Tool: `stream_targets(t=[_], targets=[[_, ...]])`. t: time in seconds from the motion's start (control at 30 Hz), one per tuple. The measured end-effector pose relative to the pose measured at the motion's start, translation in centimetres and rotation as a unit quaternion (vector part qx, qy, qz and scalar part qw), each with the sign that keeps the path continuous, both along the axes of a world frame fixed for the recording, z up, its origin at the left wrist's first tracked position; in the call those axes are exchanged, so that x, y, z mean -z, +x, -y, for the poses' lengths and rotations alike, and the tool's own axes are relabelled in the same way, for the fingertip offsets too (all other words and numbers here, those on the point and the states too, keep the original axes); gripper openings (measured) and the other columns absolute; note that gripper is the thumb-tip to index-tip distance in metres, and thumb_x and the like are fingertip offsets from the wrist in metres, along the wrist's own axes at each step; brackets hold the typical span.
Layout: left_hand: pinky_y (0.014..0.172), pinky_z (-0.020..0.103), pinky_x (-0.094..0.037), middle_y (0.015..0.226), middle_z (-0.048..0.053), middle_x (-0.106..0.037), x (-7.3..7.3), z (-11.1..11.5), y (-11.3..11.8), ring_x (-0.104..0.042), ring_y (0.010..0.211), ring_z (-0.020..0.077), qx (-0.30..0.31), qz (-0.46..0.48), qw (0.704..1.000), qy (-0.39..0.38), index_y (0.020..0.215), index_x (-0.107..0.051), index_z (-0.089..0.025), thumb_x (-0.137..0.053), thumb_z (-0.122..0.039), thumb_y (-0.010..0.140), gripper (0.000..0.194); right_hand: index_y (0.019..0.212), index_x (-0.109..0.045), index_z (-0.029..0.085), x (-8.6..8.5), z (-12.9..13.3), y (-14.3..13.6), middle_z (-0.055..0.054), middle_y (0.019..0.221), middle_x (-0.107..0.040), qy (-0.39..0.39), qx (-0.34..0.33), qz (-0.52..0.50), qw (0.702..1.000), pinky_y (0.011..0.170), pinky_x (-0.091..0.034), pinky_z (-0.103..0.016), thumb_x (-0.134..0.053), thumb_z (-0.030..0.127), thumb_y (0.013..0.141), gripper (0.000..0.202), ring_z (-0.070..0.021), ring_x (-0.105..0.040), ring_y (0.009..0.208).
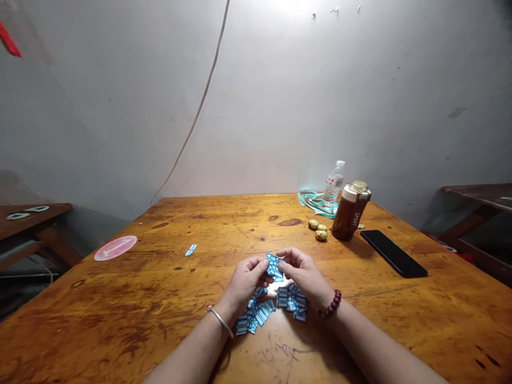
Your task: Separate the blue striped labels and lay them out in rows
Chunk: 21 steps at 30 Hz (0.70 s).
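Observation:
Between my two hands is a small bunch of blue-and-white cards [274, 265], held just above the table. My left hand [248, 277] pinches their left side, thumb on top. On the other side, my right hand [301, 271] grips them between thumb and fingers. Below my left hand lies a loose pile of similar cards [252, 314], partly covered by the hand. A second pile [292, 300] lies under my right hand. One single card [191, 250] rests farther off to the left. The print on the cards is too small to read.
On the wooden table [160, 298], a round pink-and-white disc [116, 248] lies at the left edge. To the right are several small yellowish round items [320, 229], a brown sport bottle [350, 211], a clear water bottle [334, 184], a turquoise ribbon [310, 200] and a black phone [393, 253].

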<state>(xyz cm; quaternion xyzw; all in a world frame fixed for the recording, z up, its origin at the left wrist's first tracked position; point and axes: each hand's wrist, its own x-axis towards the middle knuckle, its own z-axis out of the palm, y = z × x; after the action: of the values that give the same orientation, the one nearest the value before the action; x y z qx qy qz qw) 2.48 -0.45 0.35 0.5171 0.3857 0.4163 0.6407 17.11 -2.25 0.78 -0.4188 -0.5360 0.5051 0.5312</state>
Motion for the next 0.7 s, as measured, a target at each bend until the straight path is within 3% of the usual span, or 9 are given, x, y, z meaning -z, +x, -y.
stream_targets(t=[0.27, 0.4, 0.53, 0.7], targets=[[0.046, 0.018, -0.036, 0.056, 0.001, -0.056, -0.30, 0.26, 0.13, -0.051, 0.050, 0.0088, 0.009, -0.051, 0.997, 0.059, 0.064, -0.057, -0.012, -0.054, -0.042, 0.069, 0.031, 0.079, -0.056, 0.015, 0.36, 0.05, -0.02, 0.001, 0.067, -0.054, 0.003, -0.023, 0.024, 0.999, 0.051, -0.036, -0.020, -0.058, 0.032, 0.068, 0.020, -0.0088, -0.047, 0.058], [0.048, 0.018, -0.039, 0.060, 0.002, -0.058, -0.23, 0.35, 0.08, -0.054, 0.054, 0.0102, 0.051, 0.004, 0.999, -0.017, 0.068, -0.056, -0.012, -0.053, -0.044, 0.070, 0.031, 0.067, -0.054, 0.015, 0.53, 0.00, 0.12, 0.002, 0.062, -0.052, -0.014, 0.003, 0.035, 0.999, 0.051, -0.037, -0.020, -0.059, 0.029, 0.066, 0.014, -0.0088, -0.047, 0.057], [0.057, 0.023, -0.044, 0.078, 0.007, -0.061, -0.22, 0.63, 0.12, -0.059, 0.069, 0.0146, 0.093, 0.096, 0.983, -0.123, 0.084, -0.055, -0.014, -0.050, -0.042, 0.073, 0.031, 0.068, -0.053, 0.017, 0.50, 0.10, 0.03, 0.003, 0.064, -0.052, -0.003, 0.009, 0.025, 1.000, 0.052, -0.038, -0.021, -0.058, 0.029, 0.067, 0.013, -0.0095, -0.048, 0.058], [0.057, 0.020, -0.043, 0.072, 0.005, -0.059, -0.11, 0.72, 0.03, -0.058, 0.062, 0.0099, 0.132, 0.135, 0.970, -0.154, 0.085, -0.054, -0.014, -0.051, -0.037, 0.075, 0.025, 0.071, -0.052, 0.018, 0.64, 0.20, -0.19, 0.003, 0.063, -0.052, -0.002, -0.014, 0.034, 0.999, 0.052, -0.039, -0.022, -0.055, 0.032, 0.070, 0.015, -0.0100, -0.049, 0.057]])
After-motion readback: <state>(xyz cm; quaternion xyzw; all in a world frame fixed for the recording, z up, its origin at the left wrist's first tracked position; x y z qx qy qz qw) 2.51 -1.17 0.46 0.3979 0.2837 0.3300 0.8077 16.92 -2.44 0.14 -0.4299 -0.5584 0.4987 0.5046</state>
